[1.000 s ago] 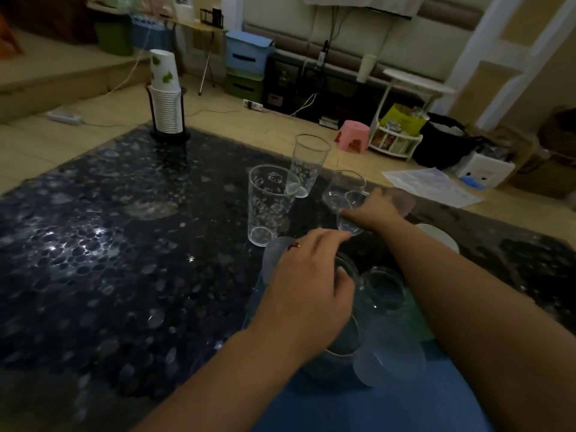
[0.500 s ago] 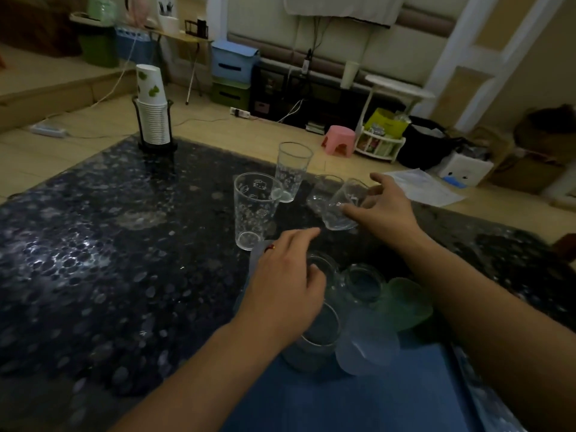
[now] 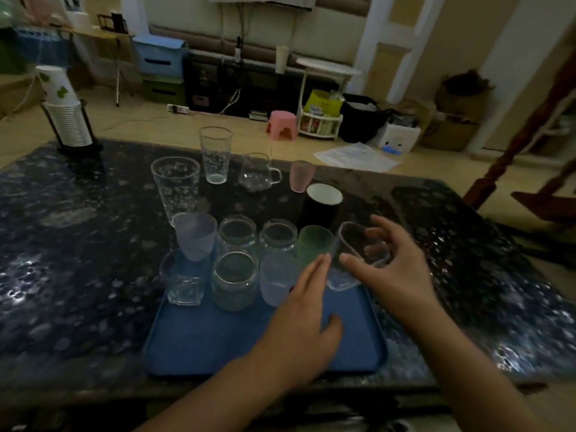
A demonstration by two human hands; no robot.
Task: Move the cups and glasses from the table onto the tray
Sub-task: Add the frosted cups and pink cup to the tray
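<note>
We see our right hand (image 3: 393, 269) gripping a small clear glass cup (image 3: 355, 255), thumb on its near side and fingers curled loosely round the far side, the cup tilted with its mouth toward eleven o'clock. It sits over the far right corner of the flat blue plastic tray (image 3: 218, 344); in this dim light we cannot tell whether its base touches the tray yet. Our left hand (image 3: 307, 319) hovers over the tray with its fingers straight and close together, the tips just beside the cup and holding nothing.

On the tray, a far row runs from nine to three o'clock: a frosted lilac tumbler (image 3: 195, 235), two clear round glass jars (image 3: 237, 233) side by side, and a frosted green tumbler (image 3: 313, 244). A near row holds a clear square-based glass (image 3: 184, 280), a wider clear glass jar (image 3: 234, 280) and a frosted pale tumbler (image 3: 276, 280).

On the dark pebble-patterned table (image 3: 78, 260), toward twelve o'clock from the tray, stand a tall printed clear plastic cup (image 3: 176, 188), a second tall clear cup (image 3: 215, 155), a clear glass mug with a handle (image 3: 257, 173), a small frosted pink tumbler (image 3: 300, 176) and a black mug with a white inside (image 3: 321, 204). At ten o'clock, a black rack of stacked white paper cups (image 3: 67, 116) stands near the table's far corner.
</note>
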